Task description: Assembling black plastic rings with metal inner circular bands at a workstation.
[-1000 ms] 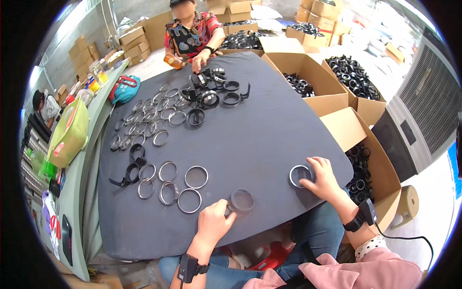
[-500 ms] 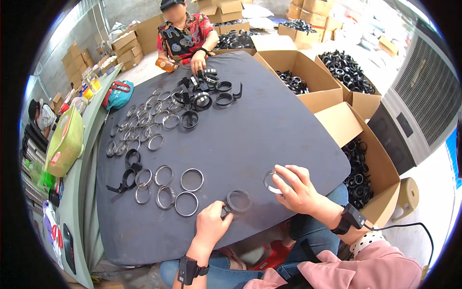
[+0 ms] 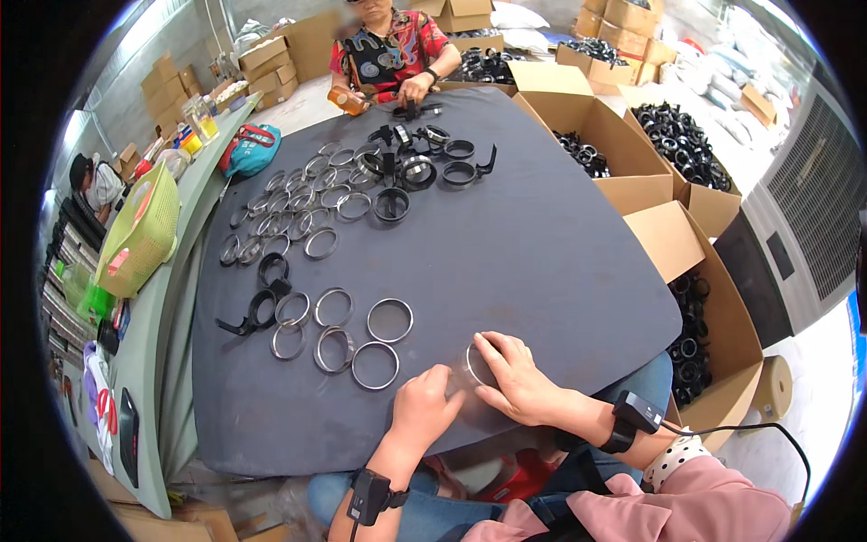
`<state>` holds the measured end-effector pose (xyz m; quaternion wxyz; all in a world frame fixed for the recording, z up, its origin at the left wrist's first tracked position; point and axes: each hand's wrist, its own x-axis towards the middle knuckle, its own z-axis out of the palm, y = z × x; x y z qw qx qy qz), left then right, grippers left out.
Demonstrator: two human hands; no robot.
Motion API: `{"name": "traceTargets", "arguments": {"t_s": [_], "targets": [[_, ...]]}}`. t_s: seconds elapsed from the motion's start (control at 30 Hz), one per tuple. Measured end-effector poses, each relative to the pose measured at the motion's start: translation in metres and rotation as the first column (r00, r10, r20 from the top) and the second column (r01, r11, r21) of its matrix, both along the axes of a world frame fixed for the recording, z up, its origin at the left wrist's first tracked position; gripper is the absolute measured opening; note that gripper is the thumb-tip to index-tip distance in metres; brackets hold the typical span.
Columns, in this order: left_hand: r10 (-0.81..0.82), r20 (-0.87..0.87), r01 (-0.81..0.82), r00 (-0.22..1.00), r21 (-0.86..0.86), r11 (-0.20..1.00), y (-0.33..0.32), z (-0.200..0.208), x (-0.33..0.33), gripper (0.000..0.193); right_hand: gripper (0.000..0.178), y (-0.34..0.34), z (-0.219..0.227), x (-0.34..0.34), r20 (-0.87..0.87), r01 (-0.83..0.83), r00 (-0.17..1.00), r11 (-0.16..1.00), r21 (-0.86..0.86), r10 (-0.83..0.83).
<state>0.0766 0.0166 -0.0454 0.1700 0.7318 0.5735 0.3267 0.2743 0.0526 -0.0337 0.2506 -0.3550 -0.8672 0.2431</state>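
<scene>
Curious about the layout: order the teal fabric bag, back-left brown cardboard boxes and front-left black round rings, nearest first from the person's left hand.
1. Black round rings: front left
2. Teal bag: left, beyond them
3. Cardboard boxes: back left

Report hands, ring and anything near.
Right hand gripping ring. Left hand close beside it, fingertips blurred, contact unclear. Loose rings ahead and left of left hand.
</scene>
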Motion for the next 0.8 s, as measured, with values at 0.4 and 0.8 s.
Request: {"name": "traceTargets", "arguments": {"t_s": [0.4, 0.8], "targets": [[-0.022, -0.061, 0.023, 0.998, 0.007, 1.000, -0.002, -0.001, 0.000, 0.030, 0.066, 0.006, 0.006, -0.006, 0.070, -0.057, 0.996, 0.998, -0.033, 0.060], [-0.052, -0.041, 0.053, 0.998, 0.015, 0.998, -0.002, -0.001, -0.001, 0.031, 0.069, 0.006, 0.006, -0.011, 0.126, -0.055, 0.990, 0.998, -0.023, 0.058]]}}
